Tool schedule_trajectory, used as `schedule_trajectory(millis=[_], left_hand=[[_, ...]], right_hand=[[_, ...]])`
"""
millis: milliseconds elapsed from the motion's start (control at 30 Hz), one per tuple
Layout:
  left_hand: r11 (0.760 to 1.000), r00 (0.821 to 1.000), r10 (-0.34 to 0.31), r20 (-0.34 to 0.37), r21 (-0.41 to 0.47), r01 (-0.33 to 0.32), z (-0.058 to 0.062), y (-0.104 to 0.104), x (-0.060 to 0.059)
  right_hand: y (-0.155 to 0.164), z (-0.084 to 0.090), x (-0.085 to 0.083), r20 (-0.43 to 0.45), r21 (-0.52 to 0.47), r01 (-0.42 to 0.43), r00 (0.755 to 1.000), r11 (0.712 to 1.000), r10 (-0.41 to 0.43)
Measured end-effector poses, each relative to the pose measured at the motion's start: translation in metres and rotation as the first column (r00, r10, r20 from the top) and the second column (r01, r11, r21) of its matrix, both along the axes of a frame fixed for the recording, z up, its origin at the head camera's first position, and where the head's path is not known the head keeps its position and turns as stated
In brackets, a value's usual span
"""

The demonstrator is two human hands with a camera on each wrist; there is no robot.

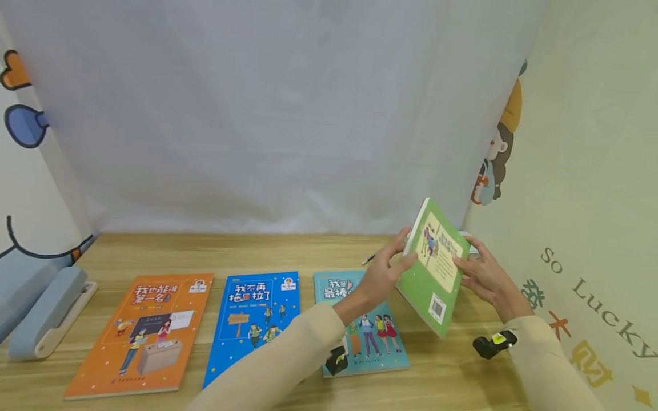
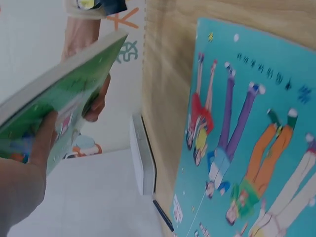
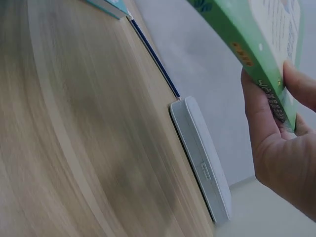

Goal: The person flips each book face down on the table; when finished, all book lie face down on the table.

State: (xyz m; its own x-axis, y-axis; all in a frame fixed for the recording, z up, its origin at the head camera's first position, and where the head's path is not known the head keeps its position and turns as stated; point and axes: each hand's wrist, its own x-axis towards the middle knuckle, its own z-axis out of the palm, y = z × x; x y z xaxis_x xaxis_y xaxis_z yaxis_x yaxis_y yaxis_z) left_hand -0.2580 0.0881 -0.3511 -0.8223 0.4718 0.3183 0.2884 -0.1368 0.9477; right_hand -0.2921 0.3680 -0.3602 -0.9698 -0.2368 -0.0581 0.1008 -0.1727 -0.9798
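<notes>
Green book (image 1: 434,271) tilts above the bench (image 1: 216,251) at my one o'clock; my left grip (image 1: 377,279) pinches its page edge, my right grip (image 1: 487,279) its spine (image 3: 243,54), likely keeping the back cover facing me.

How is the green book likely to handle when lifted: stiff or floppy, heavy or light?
The green book seems fairly stiff: no sag shows between left hand and right hand. Being thin, it is probably light. It might fan open if the left hand released its page edge.
</notes>
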Motion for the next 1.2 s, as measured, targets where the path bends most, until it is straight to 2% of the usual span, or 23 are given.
schedule_trajectory(millis=[200, 300, 600, 967, 1200], left_hand=[[0.994, 0.986, -0.111, 0.123, -0.010, 0.113, 0.008, -0.009, -0.014], [0.991, 0.981, -0.111, 0.157, -0.056, 0.121, 0.009, -0.010, -0.016], [0.985, 0.979, 0.002, 0.202, -0.168, 0.033, 0.000, -0.004, -0.019], [0.991, 0.974, 0.054, 0.220, -0.134, -0.025, -0.007, -0.001, -0.018], [0.991, 0.971, 0.108, 0.215, -0.102, -0.088, -0.007, 0.003, -0.017]], right_hand=[[0.001, 0.004, 0.001, -0.018, 0.074, -0.043, 0.999, 0.996, 0.044], [0.000, 0.007, 0.002, -0.017, 0.119, -0.052, 0.998, 0.992, 0.054], [-0.004, 0.009, 0.003, -0.017, 0.192, -0.079, 0.996, 0.978, 0.083], [-0.005, 0.014, 0.005, -0.046, 0.257, -0.045, 0.997, 0.965, 0.059], [0.003, 0.014, 0.010, -0.067, 0.355, -0.132, 0.984, 0.925, 0.166]])
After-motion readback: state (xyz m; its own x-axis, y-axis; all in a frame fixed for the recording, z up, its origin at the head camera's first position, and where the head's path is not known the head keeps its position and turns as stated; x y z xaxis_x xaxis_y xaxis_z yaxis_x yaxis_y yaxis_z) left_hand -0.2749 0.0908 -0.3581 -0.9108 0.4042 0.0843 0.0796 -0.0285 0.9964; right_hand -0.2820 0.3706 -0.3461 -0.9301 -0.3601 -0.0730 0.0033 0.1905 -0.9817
